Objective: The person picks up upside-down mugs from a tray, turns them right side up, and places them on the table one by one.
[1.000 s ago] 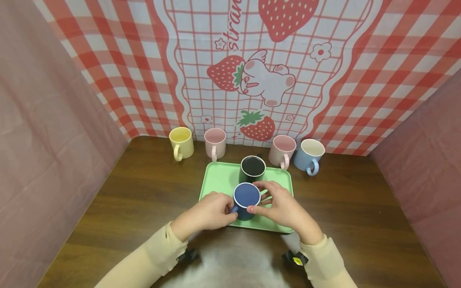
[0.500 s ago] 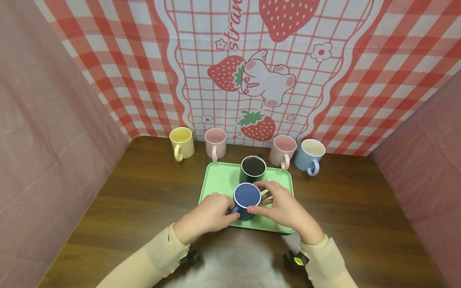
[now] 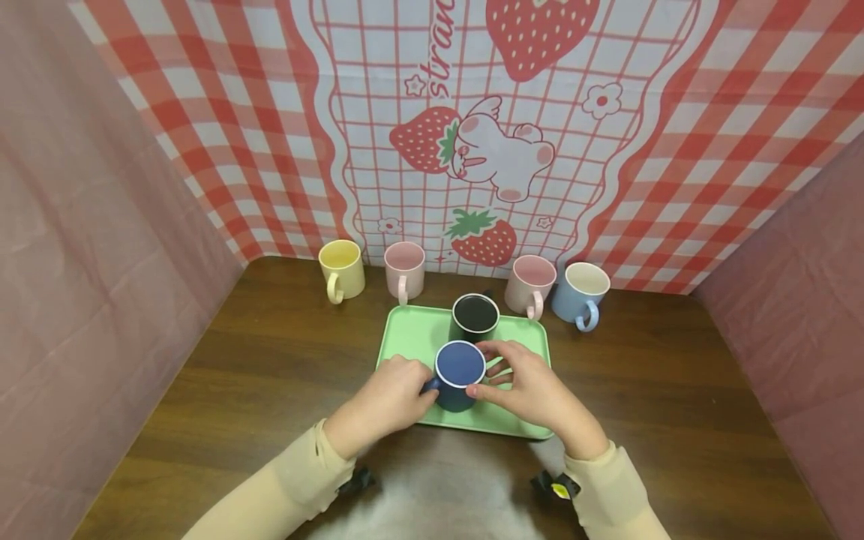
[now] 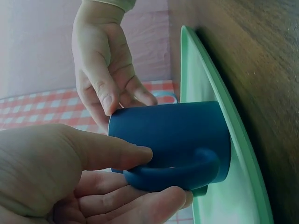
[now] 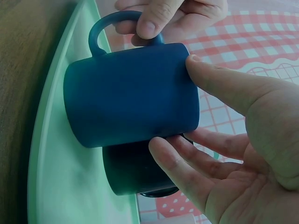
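Observation:
A dark blue mug point(image 3: 459, 397) stands upright at the front of the light green tray point(image 3: 415, 330). My left hand point(image 3: 394, 394) pinches its handle point(image 4: 175, 177) between thumb and fingers, on the mug's left side. At the mug's right side is my right hand point(image 3: 523, 382), fingers spread and fairly straight. Its thumb point(image 5: 219, 77) touches the mug near the rim, and a fingertip lies by the wall on the far side. Directly behind the blue mug, on the same tray, is a black mug point(image 3: 475, 313), partly covered by it.
Along the back of the wooden table point(image 3: 223, 390) stand a yellow mug point(image 3: 347, 277), a pink mug point(image 3: 408, 281), another pink mug point(image 3: 523, 292) and a light blue mug point(image 3: 570, 300). Behind them hangs a red-and-white strawberry cloth point(image 3: 364, 97).
The blue mug has shifted slightly left, and its handle has turned a little toward the back with my left hand. My right hand has stayed almost in place.

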Tool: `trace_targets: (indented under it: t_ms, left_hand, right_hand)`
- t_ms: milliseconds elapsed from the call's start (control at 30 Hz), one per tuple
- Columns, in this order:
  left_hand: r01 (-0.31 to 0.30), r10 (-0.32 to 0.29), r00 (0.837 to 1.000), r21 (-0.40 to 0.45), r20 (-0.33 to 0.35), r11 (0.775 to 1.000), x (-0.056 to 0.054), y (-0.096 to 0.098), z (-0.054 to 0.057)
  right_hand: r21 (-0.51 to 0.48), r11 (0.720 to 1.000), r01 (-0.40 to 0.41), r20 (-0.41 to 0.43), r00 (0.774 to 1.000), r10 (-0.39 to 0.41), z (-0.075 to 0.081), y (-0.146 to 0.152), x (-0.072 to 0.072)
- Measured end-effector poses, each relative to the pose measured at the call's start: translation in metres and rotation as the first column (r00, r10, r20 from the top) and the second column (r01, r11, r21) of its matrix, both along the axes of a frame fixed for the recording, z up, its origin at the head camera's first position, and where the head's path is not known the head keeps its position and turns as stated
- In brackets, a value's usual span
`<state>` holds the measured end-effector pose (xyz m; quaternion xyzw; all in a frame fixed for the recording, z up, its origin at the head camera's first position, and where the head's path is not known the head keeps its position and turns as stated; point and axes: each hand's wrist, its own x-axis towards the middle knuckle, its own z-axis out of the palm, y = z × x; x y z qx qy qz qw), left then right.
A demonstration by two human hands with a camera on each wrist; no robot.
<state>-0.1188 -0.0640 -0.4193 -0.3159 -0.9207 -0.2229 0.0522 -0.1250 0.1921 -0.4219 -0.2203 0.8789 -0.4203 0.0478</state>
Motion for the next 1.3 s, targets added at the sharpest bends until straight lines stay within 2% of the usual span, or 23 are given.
trace_targets:
  t_ms: [200, 400, 733, 1033, 1300]
  left_hand:
    - [0.012, -0.015, 0.998, -0.056, -0.062, 0.998, -0.001, -0.002, 0.0]
    - [0.015, -0.02, 0.998, -0.095, -0.052, 0.995, -0.001, -0.003, 0.002]
    - [-0.002, 0.0, 0.996, -0.03, -0.086, 1.0, -0.005, -0.007, 0.003]
    - [-0.03, 0.029, 0.998, -0.019, -0.052, 0.999, -0.009, -0.011, 0.001]
    - [-0.001, 0.002, 1.0, 0.015, -0.031, 1.0, -0.016, -0.019, 0.002]
  right_hand:
    - [0.004, 1.0, -0.015, -0.009, 1.0, 0.015, 0.001, 0.001, -0.001]
    - [0.002, 1.0, -0.023, -0.013, 1.0, 0.023, 0.0, 0.002, -0.001]
    - [0.005, 1.0, -0.015, -0.01, 1.0, 0.015, 0.002, 0.003, -0.001]
    - [0.008, 1.0, -0.02, -0.005, 1.0, 0.02, 0.003, 0.005, 0.0]
    - [-0.022, 1.0, -0.009, -0.019, 1.0, 0.008, 0.008, 0.005, 0.002]
